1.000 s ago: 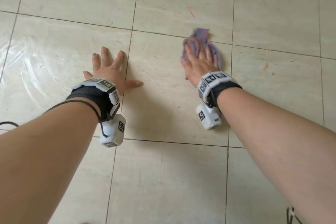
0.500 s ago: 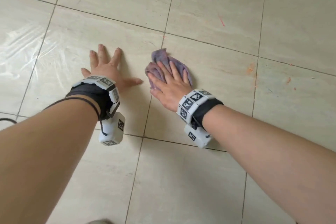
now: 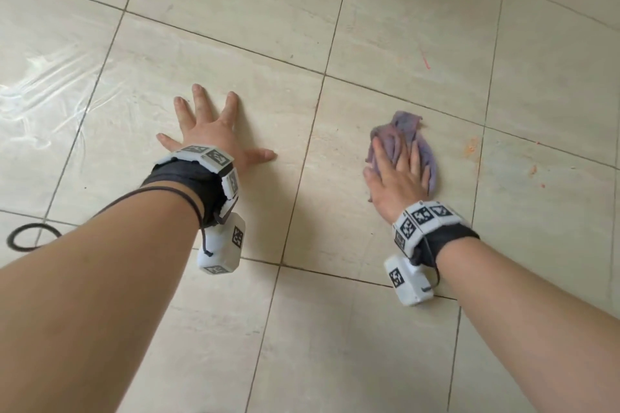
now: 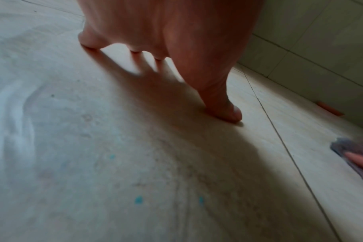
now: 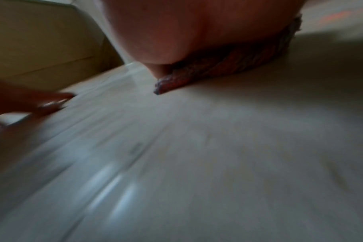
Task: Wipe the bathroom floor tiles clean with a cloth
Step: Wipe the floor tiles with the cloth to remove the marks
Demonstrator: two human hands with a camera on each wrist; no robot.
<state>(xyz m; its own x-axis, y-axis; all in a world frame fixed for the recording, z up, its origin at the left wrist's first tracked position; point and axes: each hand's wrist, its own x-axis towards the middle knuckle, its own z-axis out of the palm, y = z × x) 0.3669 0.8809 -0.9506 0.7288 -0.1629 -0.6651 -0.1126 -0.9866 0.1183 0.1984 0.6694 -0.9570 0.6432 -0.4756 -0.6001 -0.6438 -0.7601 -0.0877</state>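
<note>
Head view: my right hand (image 3: 397,178) presses flat, fingers straight, on the cloth (image 3: 407,137), which lies on the floor (image 3: 302,43); my left hand (image 3: 208,134) rests splayed. Left wrist: fingertips (image 4: 234,114) touch tile. Right wrist: blurred, cloth (image 5: 228,65) under palm.

Two hands (image 3: 214,134) (image 3: 397,178), one cloth (image 3: 407,124), two wrist cameras (image 3: 221,250) (image 3: 407,280).

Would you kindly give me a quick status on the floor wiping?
Left hand flat on the floor, fingers spread. Right hand pressing the cloth to the tiles. Orange marks right of the cloth. Nothing in the way.
</note>
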